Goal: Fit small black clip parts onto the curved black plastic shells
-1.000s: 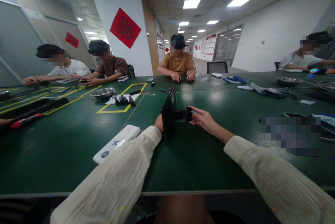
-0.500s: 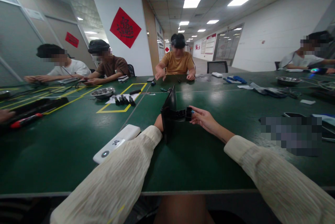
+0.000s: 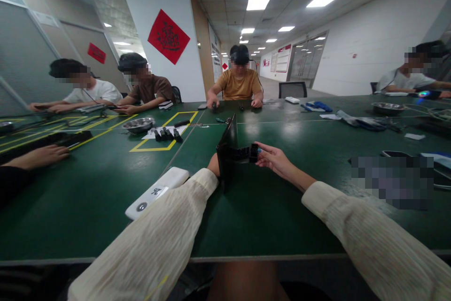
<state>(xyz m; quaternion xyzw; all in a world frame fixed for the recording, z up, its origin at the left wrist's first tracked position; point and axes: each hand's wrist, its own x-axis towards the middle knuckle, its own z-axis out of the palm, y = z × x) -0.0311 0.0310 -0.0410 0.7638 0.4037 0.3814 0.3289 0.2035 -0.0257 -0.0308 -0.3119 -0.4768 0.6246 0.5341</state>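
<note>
A flat black panel [image 3: 227, 155] stands on edge on the table in front of me, seen nearly edge-on. From its right face a black hinged arm [image 3: 240, 154] sticks out, ending in a small square black block [image 3: 253, 153]. My right hand [image 3: 276, 161] pinches that block between thumb and fingers, and a bit of blue shows at the fingertips. Behind the panel's left side goes my left hand [image 3: 213, 165]; only the wrist shows, its fingers are hidden. Beside my left forearm lies a white power bank [image 3: 158, 193] marked 26.
A metal bowl [image 3: 138, 125] and several small black parts [image 3: 168, 135] are at the left, by yellow tape. A co-worker's hand [image 3: 45, 156] rests at the far left. Across sits another person [image 3: 240, 85]. Bags and cloth [image 3: 362, 120] lie at the right.
The co-worker's hand at the left has come further over the table, and the red tool there no longer shows. The person opposite has lowered a hand. My hands have barely moved.
</note>
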